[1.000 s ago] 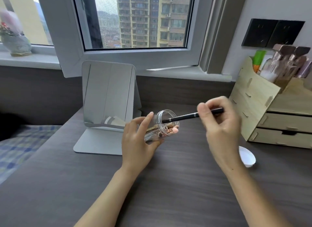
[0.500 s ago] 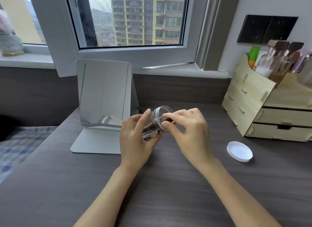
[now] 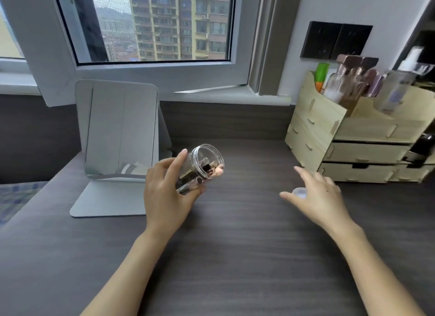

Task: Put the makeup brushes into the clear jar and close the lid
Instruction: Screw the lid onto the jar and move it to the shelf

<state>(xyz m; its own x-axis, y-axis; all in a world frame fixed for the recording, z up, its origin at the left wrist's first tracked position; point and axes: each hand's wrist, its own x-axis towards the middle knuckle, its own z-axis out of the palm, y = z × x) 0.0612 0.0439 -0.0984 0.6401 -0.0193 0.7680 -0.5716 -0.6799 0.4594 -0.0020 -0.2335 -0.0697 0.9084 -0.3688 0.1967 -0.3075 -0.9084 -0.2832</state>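
My left hand [image 3: 168, 193] grips the clear jar [image 3: 204, 163], tilted with its open mouth facing up and to the right, above the dark wooden desk [image 3: 235, 257]. Several makeup brushes [image 3: 205, 169] lie inside the jar. My right hand [image 3: 316, 197] hovers over the desk to the right with fingers spread and nothing in it. The white lid [image 3: 299, 193] lies on the desk under that hand; only a small part shows between the fingers.
A standing mirror [image 3: 120, 130] is behind the jar at the left. A wooden drawer organiser [image 3: 353, 137] with bottles stands at the right against the wall. An open window frame [image 3: 150, 73] juts over the desk's back edge.
The black brush went from my right hand into the jar. My right hand then left the jar's mouth and moved right, over the white lid. My left hand kept hold of the jar.
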